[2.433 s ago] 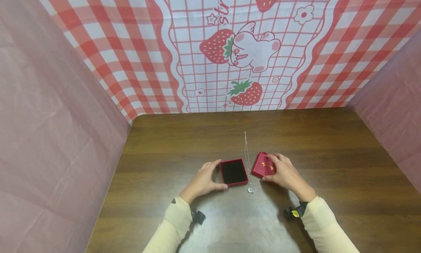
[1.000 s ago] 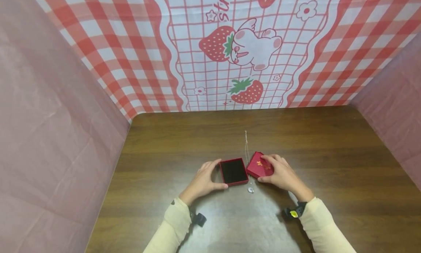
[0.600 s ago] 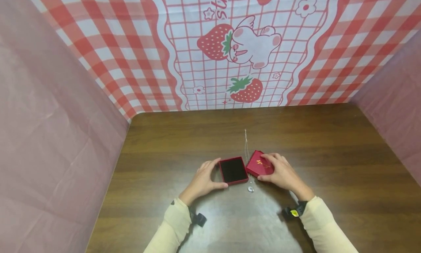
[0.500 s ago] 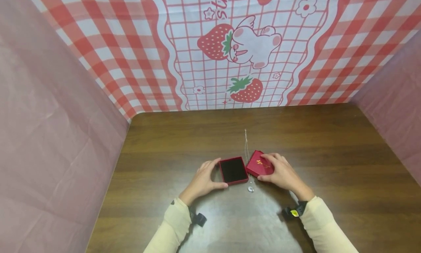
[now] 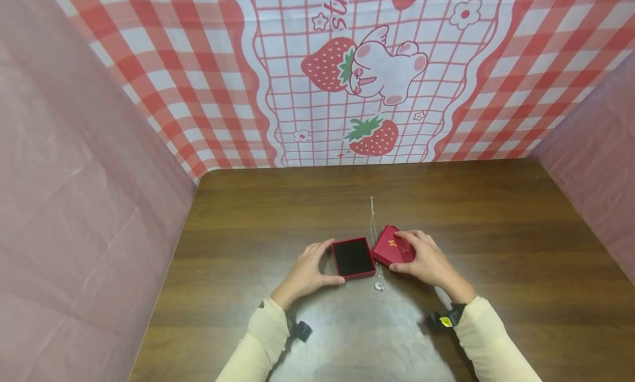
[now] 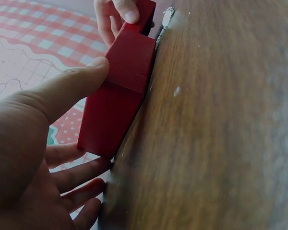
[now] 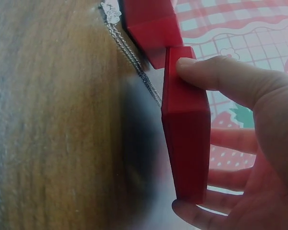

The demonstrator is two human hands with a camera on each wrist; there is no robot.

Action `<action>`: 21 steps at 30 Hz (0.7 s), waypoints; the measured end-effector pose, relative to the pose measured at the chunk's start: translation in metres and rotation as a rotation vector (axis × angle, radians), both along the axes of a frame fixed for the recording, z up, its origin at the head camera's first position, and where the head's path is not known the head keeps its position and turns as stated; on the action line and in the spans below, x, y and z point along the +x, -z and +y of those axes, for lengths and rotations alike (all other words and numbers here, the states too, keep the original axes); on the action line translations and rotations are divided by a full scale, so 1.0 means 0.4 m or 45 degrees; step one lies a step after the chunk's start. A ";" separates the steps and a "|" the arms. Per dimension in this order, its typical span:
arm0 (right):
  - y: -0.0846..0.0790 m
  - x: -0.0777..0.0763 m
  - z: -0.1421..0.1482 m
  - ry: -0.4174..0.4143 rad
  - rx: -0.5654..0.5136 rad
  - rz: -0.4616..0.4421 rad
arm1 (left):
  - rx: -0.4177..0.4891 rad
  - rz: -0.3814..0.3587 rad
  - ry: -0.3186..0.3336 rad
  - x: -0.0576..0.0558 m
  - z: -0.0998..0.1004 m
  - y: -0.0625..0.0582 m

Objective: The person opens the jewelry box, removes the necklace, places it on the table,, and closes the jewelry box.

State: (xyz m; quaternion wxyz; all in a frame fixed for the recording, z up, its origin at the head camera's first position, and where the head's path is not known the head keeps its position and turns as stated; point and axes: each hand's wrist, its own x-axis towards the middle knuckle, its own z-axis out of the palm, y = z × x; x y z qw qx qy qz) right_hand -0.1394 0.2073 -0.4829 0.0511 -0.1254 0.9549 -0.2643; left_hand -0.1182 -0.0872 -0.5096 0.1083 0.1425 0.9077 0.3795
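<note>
My left hand [image 5: 306,273] holds the red gift box base [image 5: 353,257], thumb at its near corner and fingertips at the far left one. A dark pad lines the base. With thumb and fingers across it, my right hand [image 5: 429,263] grips the red box lid [image 5: 392,246], which bears a gold print. Lid and base stand corner to corner; the lid sits tilted over part of a silver necklace [image 5: 372,219]. The necklace's round pendant [image 5: 379,286] lies on the near side. In the right wrist view its chain [image 7: 129,52] runs under the lid [image 7: 187,143].
Everything lies on a brown wooden table [image 5: 258,205]. A red and white strawberry cloth [image 5: 342,123] hangs behind it, with pink fabric [image 5: 89,194] along the left and more on the right. Both wrists wear small black cameras [image 5: 301,331].
Since the oldest frame, my right hand has moved the lid left, against the base and over the chain. In the last second things have stayed nearly still; my left hand keeps the base in place.
</note>
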 end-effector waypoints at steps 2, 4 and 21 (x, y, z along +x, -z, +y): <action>-0.001 0.000 0.000 0.002 -0.003 -0.002 | 0.001 -0.001 0.000 0.000 0.000 0.000; -0.003 0.000 0.000 0.005 -0.005 -0.006 | 0.000 -0.001 0.001 0.001 -0.001 0.000; -0.018 0.000 -0.001 0.019 -0.020 -0.039 | 0.005 -0.001 0.003 -0.002 0.000 0.002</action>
